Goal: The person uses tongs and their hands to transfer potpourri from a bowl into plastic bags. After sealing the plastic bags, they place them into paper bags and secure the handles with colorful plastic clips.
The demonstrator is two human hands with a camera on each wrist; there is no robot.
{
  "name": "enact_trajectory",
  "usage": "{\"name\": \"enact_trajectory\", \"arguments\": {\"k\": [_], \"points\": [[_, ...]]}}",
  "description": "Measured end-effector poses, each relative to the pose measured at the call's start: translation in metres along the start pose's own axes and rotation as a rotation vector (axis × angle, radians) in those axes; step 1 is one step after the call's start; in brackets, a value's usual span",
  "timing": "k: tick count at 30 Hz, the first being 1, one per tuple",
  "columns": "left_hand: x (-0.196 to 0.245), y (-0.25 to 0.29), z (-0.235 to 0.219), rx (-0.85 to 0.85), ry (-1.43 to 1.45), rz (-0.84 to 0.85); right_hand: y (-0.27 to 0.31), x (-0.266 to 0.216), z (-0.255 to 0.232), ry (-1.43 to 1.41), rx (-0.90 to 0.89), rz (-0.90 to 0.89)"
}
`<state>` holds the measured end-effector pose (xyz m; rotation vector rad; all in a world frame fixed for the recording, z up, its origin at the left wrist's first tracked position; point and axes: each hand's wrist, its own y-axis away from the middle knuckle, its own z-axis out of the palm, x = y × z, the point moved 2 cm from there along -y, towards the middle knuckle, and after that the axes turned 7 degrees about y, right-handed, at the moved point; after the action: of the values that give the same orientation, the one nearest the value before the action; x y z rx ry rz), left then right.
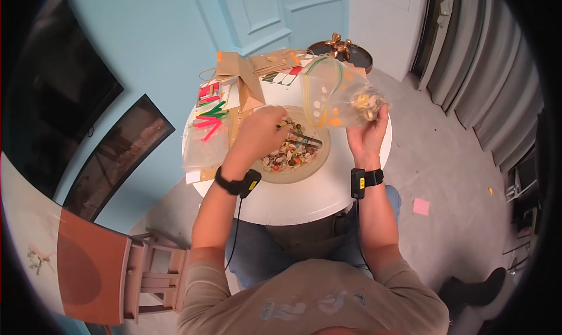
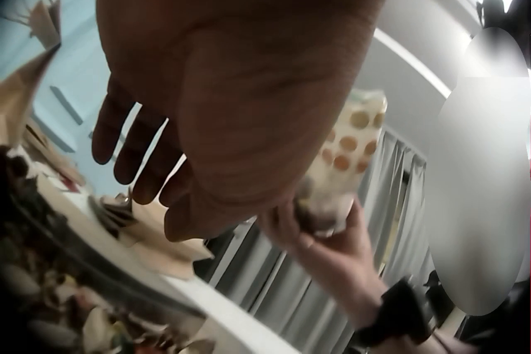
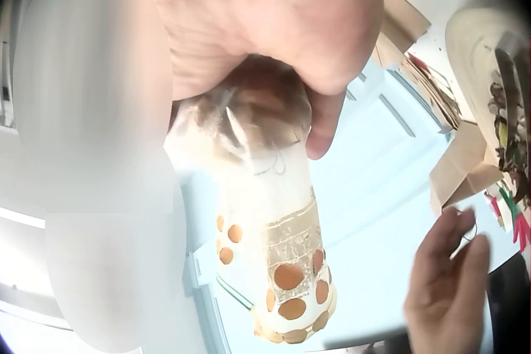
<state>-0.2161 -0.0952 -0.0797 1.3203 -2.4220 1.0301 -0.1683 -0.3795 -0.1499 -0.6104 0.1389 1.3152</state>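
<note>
Head view: a yellow label on the black box-shaped unit at the right wrist carries print too small to read. The right hand grips the gathered, filled end of a clear plastic zip bag with orange and white dots. The bag is raised near the far right edge of the round white surface. The left hand is over the left side of a clear round bowl of small mixed-colour pieces; dark tongs lie in the bowl.

Left wrist view: the left grip is loosely bent, holding nothing. The bag is beyond it, in the right hand.

Right wrist view: the right grip is wrapped around the bag's filled end; the dotted portion extends outside the fingers.
</note>
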Motion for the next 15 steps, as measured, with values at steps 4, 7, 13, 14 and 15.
{"name": "enact_trajectory", "arguments": {"k": [4, 7, 13, 14, 15], "points": [[-0.053, -0.01, 0.073, -0.326, -0.143, 0.234, -0.007, -0.004, -0.001, 0.06, 0.038, -0.009], [-0.059, -0.013, 0.102, -0.347, -0.214, 0.328, -0.009, -0.007, -0.004, 0.076, 0.02, -0.005], [-0.052, -0.021, 0.098, -0.341, -0.249, 0.276, -0.013, -0.014, -0.01, 0.104, -0.007, -0.004], [-0.042, -0.023, 0.085, -0.284, -0.173, 0.224, -0.014, -0.016, -0.008, 0.113, -0.005, -0.005], [-0.034, -0.026, 0.071, -0.227, -0.097, 0.171, -0.014, -0.018, -0.007, 0.121, -0.001, -0.006]]}}
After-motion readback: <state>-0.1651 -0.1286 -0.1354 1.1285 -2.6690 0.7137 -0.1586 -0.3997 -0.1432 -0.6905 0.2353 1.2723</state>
